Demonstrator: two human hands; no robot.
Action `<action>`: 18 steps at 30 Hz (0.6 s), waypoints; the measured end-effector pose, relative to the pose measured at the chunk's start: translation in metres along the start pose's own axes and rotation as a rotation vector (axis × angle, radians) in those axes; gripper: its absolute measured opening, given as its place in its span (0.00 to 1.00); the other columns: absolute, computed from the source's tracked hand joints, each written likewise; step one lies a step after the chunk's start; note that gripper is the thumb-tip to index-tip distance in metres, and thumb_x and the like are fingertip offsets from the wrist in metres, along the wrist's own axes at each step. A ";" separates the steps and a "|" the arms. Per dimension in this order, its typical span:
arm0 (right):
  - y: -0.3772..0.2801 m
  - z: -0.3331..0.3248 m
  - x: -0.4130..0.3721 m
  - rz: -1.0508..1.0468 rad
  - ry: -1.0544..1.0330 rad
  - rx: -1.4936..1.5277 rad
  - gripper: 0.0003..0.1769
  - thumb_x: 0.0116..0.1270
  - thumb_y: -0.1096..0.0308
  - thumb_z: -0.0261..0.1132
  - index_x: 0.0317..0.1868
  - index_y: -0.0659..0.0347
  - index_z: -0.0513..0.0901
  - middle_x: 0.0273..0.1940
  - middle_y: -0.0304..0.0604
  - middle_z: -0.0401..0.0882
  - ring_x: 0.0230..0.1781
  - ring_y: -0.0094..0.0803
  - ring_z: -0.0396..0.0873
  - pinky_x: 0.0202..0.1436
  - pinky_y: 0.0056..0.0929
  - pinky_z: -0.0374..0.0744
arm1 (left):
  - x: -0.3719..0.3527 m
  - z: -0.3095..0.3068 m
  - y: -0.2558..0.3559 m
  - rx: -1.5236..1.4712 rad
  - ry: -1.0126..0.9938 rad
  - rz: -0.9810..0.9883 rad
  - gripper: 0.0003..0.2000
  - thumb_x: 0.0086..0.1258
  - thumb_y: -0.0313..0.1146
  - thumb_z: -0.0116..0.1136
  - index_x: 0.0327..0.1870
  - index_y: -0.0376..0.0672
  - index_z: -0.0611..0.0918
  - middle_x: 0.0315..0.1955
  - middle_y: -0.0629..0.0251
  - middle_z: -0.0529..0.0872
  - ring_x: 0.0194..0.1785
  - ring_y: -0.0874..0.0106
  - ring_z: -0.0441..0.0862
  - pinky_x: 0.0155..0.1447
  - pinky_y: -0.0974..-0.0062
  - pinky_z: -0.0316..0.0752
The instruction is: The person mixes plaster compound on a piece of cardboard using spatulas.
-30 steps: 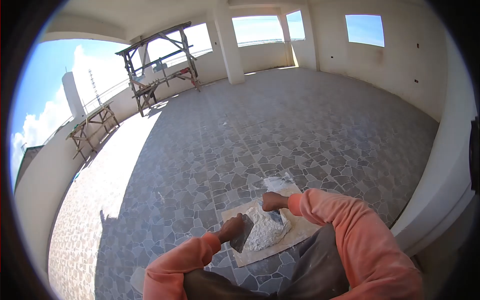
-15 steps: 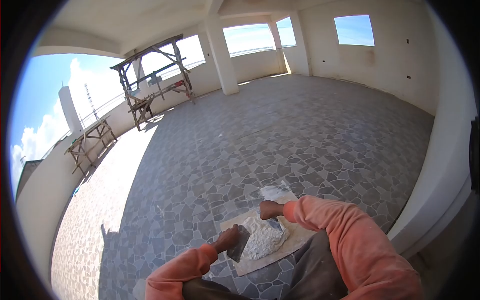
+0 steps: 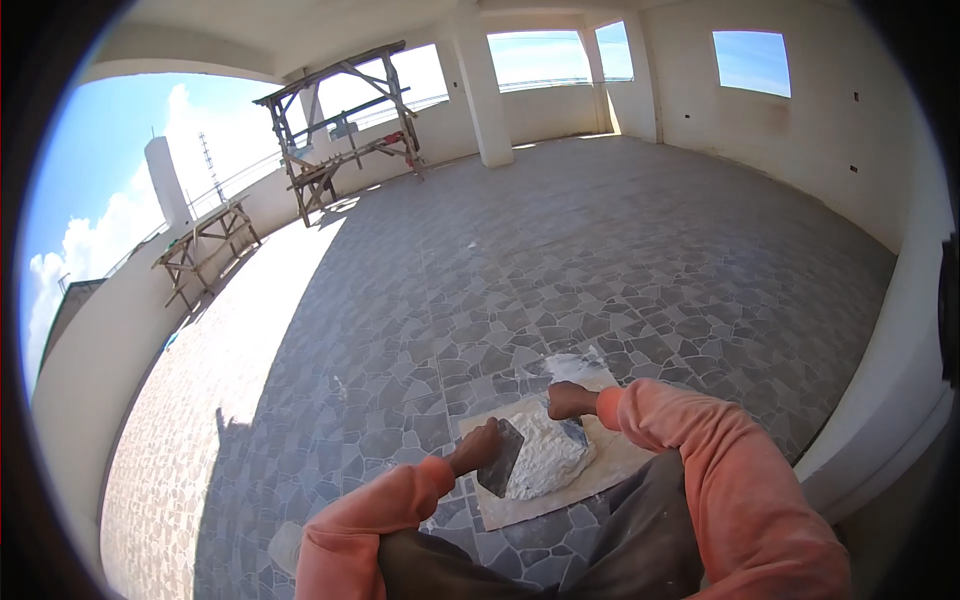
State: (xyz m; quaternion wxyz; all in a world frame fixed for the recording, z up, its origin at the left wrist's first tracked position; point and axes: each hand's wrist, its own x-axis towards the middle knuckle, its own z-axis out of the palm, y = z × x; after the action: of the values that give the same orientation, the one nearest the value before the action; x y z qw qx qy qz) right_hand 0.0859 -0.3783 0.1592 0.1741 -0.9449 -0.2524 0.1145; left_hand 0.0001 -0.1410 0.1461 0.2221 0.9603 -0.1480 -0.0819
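A mound of thick white paste [image 3: 548, 462] sits on a flat pale board [image 3: 625, 462] on the floor in front of my legs. My left hand [image 3: 478, 446] is closed on a broad, dark flat scraper [image 3: 500, 460], its blade tilted against the mound's left side. At the far right edge of the mound, my right hand [image 3: 571, 400] forms a fist around a putty knife, its handle hidden by the fingers. The greyish blade of the putty knife [image 3: 575, 430] points down beside the paste.
Grey stone-patterned tiles [image 3: 480, 290] surround the board, with white powder smears [image 3: 565, 366] just beyond it. A wooden scaffold [image 3: 350, 130] and a low wooden trestle [image 3: 207, 245] stand along the left wall. A white wall edge [image 3: 880, 410] rises close on my right.
The view has shifted, so the scene sits further right and higher. Both hands stay by the mound with their tools, with little visible movement relative to the board.
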 end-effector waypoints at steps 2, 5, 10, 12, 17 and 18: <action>0.001 0.001 0.000 -0.009 -0.008 -0.012 0.17 0.46 0.66 0.61 0.32 0.74 0.84 0.35 0.69 0.82 0.39 0.59 0.83 0.43 0.47 0.80 | 0.002 0.002 -0.005 -0.026 0.018 0.004 0.15 0.71 0.36 0.48 0.46 0.30 0.69 0.35 0.33 0.82 0.43 0.36 0.80 0.46 0.44 0.72; 0.002 0.000 0.001 0.018 -0.054 0.001 0.21 0.49 0.66 0.60 0.37 0.79 0.82 0.38 0.71 0.81 0.42 0.58 0.82 0.45 0.44 0.79 | 0.006 0.003 -0.007 -0.042 0.059 -0.033 0.16 0.71 0.37 0.48 0.47 0.30 0.68 0.36 0.33 0.82 0.43 0.36 0.80 0.47 0.44 0.73; -0.004 -0.011 -0.004 0.098 -0.122 0.177 0.18 0.52 0.67 0.60 0.32 0.80 0.80 0.30 0.64 0.81 0.27 0.46 0.82 0.28 0.40 0.76 | 0.005 -0.006 0.000 -0.134 0.244 -0.049 0.17 0.72 0.38 0.47 0.48 0.31 0.66 0.37 0.31 0.81 0.44 0.34 0.79 0.48 0.42 0.72; -0.004 -0.008 -0.002 0.215 -0.075 0.492 0.14 0.52 0.69 0.61 0.28 0.77 0.80 0.23 0.54 0.78 0.19 0.37 0.76 0.19 0.39 0.69 | 0.006 -0.011 0.007 -0.186 0.301 -0.045 0.15 0.73 0.37 0.46 0.47 0.32 0.64 0.36 0.30 0.81 0.43 0.33 0.78 0.48 0.41 0.71; 0.000 -0.004 0.005 0.244 -0.074 0.688 0.10 0.56 0.70 0.64 0.25 0.71 0.78 0.21 0.45 0.73 0.18 0.31 0.70 0.18 0.36 0.65 | 0.012 -0.018 0.019 -0.253 0.363 -0.091 0.14 0.75 0.36 0.45 0.49 0.33 0.63 0.34 0.27 0.80 0.41 0.30 0.77 0.46 0.39 0.70; -0.001 -0.003 0.005 0.232 -0.053 0.726 0.10 0.56 0.70 0.64 0.24 0.70 0.78 0.21 0.44 0.72 0.18 0.30 0.69 0.18 0.35 0.64 | 0.011 -0.017 0.021 -0.238 0.368 -0.088 0.15 0.75 0.36 0.45 0.49 0.33 0.63 0.34 0.27 0.80 0.41 0.30 0.77 0.46 0.39 0.69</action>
State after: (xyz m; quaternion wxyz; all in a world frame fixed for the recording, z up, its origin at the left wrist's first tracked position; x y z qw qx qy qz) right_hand 0.0906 -0.3756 0.1617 0.4766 -0.8408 -0.0914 0.2399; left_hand 0.0096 -0.1556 0.1697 0.3532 0.9316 -0.0523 0.0682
